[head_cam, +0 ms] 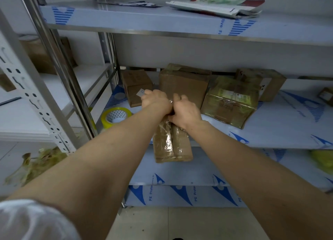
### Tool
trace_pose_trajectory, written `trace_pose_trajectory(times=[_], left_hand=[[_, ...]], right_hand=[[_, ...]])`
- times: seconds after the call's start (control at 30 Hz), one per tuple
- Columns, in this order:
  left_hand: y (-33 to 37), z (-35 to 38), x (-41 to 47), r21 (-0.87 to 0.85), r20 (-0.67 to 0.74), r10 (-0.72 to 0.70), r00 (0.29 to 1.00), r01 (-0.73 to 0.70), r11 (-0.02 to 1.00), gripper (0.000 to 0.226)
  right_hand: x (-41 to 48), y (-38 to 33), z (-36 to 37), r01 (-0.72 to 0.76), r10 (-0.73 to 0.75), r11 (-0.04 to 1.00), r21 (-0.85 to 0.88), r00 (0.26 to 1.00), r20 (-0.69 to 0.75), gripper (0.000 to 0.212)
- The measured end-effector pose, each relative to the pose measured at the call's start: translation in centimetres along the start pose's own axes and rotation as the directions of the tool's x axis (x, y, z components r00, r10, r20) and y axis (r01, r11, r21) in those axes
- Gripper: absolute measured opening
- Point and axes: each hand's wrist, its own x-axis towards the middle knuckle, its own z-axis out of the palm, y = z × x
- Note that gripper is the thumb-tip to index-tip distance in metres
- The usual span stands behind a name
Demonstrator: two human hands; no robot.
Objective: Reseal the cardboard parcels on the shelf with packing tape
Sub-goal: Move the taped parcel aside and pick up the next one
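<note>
A flat cardboard parcel (172, 144) wrapped in glossy clear tape juts over the front edge of the middle shelf (270, 131). My left hand (155, 100) grips its far end, fingers curled over it. My right hand (185, 112) holds the parcel beside the left, thumb pinching crinkled tape at its top. A yellow roll of packing tape (115, 116) lies on the shelf to the left, apart from both hands.
Behind the hands stand a small box (136, 86), a larger box (183, 85), a tape-covered parcel (230, 103) and another box (261, 83). Steel uprights (75, 88) rise at left. Papers (218, 5) lie on the upper shelf. Crumpled tape scraps (36, 166) litter the floor.
</note>
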Motion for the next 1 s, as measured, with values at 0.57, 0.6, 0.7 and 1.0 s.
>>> trace_pose_trajectory(times=[0.57,0.6,0.7,1.0], left_hand=[[-1.4,-0.1,-0.5,-0.315,-0.114,0.091,0.989,-0.123,0.941,0.015],[-1.6,-0.1,-0.4,-0.345,-0.101,0.089,0.991,-0.119,0.931,0.017],[-2.1,0.0,-0.3,-0.432,-0.074,0.075,0.994,-0.1,0.896,0.023],[-2.6,-0.8,0.1,-0.536,-0.026,0.076,0.997,-0.078,0.841,0.029]], right_hand=[[0.0,-0.7,-0.7,-0.044,0.047,0.982,-0.185,0.999,0.014,0.043],[0.0,-0.8,-0.8,-0.047,0.05,0.977,-0.207,0.999,0.011,0.042],[0.0,-1.0,-1.3,-0.013,0.015,0.963,-0.269,1.0,0.005,0.037],[-0.2,-0.3,-2.2,0.117,-0.107,0.973,-0.198,0.992,0.064,0.03]])
